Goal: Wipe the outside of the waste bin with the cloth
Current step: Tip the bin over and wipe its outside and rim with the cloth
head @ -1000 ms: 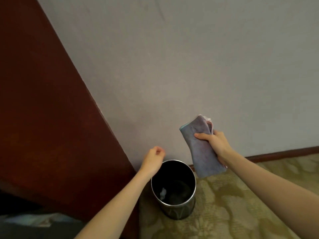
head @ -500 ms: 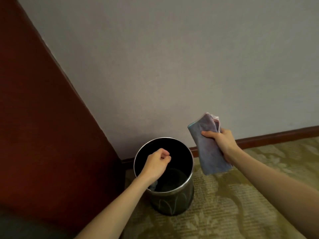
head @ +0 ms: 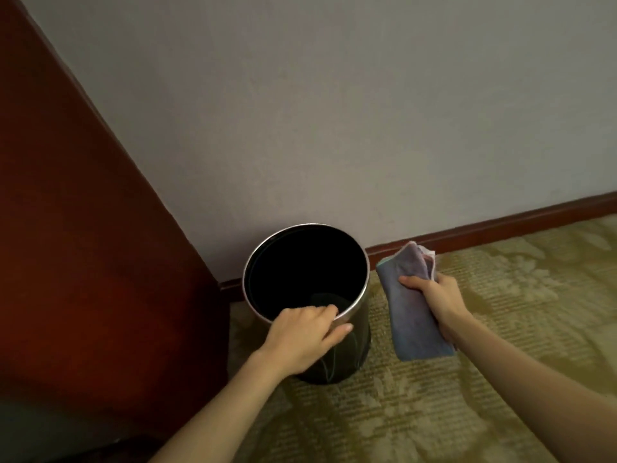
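1. Two grips: the left hand (head: 302, 332) clasps the near rim of the waste bin (head: 354, 339); the right hand (head: 434, 302) pinches the folded cloth (head: 412, 325).
2. Bin stands on carpet (head: 484, 379) near the wall (head: 334, 128).
3. Brace the rim firmly, press cloth flat, wipe downward.

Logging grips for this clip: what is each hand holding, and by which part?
The right hand holds the folded cloth around its middle. The left hand grips the near rim of the bin.
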